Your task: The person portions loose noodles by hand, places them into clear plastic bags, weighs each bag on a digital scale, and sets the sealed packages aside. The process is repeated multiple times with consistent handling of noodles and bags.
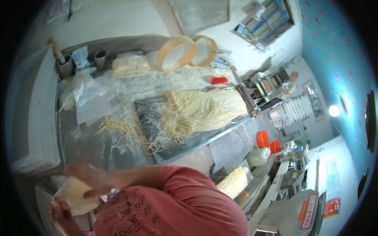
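At the lower left, my right hand (88, 180) holds the upper side of a clear plastic bag with pale contents (77, 196). My left hand (63, 216) grips the same bag from the lower side. Blur and the plastic hide what exactly the contents are. Ahead of me, a long layer of fresh noodles (206, 109) lies on a dark, flour-dusted board (150, 115). A smaller loose heap of noodles (119, 128) rests beside the board, on the floury worktop (79, 144).
Clear plastic bags (94, 97) lie on the worktop's left. Two round sieves (177, 54) lean at the back, near a red object (220, 80). Bundled noodles (233, 183) and orange buckets (262, 139) stand to the right. A person (292, 77) is in the far background.
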A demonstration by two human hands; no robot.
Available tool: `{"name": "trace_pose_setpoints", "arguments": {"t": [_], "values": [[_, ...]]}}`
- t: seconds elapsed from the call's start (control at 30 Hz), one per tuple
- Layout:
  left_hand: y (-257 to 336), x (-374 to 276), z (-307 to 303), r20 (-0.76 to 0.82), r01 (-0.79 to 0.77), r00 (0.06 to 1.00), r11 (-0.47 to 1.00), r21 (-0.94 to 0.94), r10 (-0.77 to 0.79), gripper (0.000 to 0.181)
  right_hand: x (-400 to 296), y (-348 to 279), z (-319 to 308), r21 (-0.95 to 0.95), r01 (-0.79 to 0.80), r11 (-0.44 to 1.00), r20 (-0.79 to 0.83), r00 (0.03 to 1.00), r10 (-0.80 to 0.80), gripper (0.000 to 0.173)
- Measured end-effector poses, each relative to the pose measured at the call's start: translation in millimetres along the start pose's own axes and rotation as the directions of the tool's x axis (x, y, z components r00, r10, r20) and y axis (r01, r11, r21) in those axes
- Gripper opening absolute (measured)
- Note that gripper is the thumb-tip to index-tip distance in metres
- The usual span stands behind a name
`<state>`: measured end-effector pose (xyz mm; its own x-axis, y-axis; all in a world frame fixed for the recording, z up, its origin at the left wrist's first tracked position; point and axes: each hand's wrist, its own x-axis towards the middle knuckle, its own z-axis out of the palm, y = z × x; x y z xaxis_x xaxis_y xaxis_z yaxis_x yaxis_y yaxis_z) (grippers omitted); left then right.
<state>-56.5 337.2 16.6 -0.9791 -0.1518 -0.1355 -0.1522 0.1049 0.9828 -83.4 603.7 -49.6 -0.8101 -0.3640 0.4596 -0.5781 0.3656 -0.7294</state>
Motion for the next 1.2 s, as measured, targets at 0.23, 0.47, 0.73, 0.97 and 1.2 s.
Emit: {"name": "trace_pose_setpoints", "arguments": {"t": [0.23, 0.47, 0.73, 0.97, 1.2], "values": [[-60, 34, 127, 0.579, 0.477, 0.786, 0.808, -0.345, -0.217, 0.018, -56, 33, 8, -0.181, -0.261, 0.948, -0.043, 0.965, 0.257, 0.024], [-26, 21, 191, 0.617, -0.035, 0.787, 0.998, 0.058, -0.008, 0.02, -107, 64, -30, 0.598, -0.589, 0.544, 0.047, 0.703, 0.71, 0.014], [20, 20, 258, 0.92, -0.963, -0.057, 0.224, -0.153, 0.387, 0.018, -107, 102, -9, 0.368, -0.143, 0.919, -0.11, 0.974, 0.196, 0.016], [-62, 66, 252, 0.899, -0.194, 0.433, 0.968, 0.162, -0.063, 0.013, -92, 66, -81, 0.567, -0.755, 0.328, 0.572, 0.648, 0.503, 0.015], [-142, 56, 214, 0.83, -0.004, 0.536, 0.982, 0.186, -0.155, 0.021, -87, 65, -93, 0.533, -0.67, 0.517, 0.498, 0.742, 0.448, 0.02]]}}
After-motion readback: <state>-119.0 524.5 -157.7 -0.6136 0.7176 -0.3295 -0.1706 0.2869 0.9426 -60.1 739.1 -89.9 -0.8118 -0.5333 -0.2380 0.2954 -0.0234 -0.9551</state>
